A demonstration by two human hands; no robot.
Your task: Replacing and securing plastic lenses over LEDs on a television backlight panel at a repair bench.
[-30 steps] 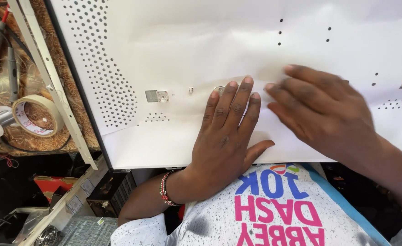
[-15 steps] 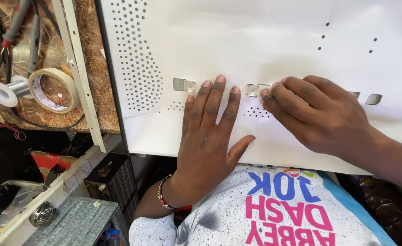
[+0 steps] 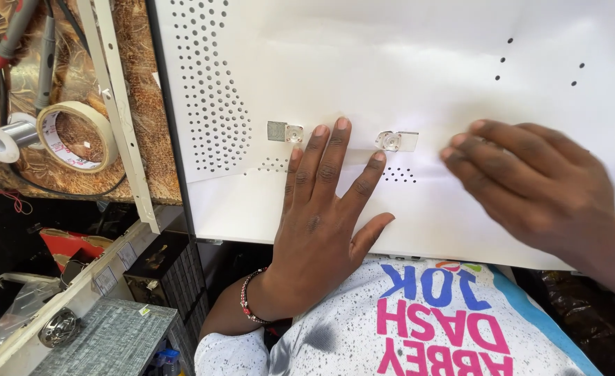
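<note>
White panel [image 3: 405, 63] lies flat under both hands, left hand [image 3: 321, 209] and right hand [image 3: 537, 188].

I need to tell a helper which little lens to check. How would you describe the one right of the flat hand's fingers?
Start at the big white sheet. Beside the left hand, right of its fingertips, sits a clear lens on a short strip, unlike the other lens near the dotted holes.

Bright daylight blew out the white panel [image 3: 391, 63] at 12 o'clock; right hand [image 3: 530, 184] motion-blurred, 8 o'clock corner dim.
</note>
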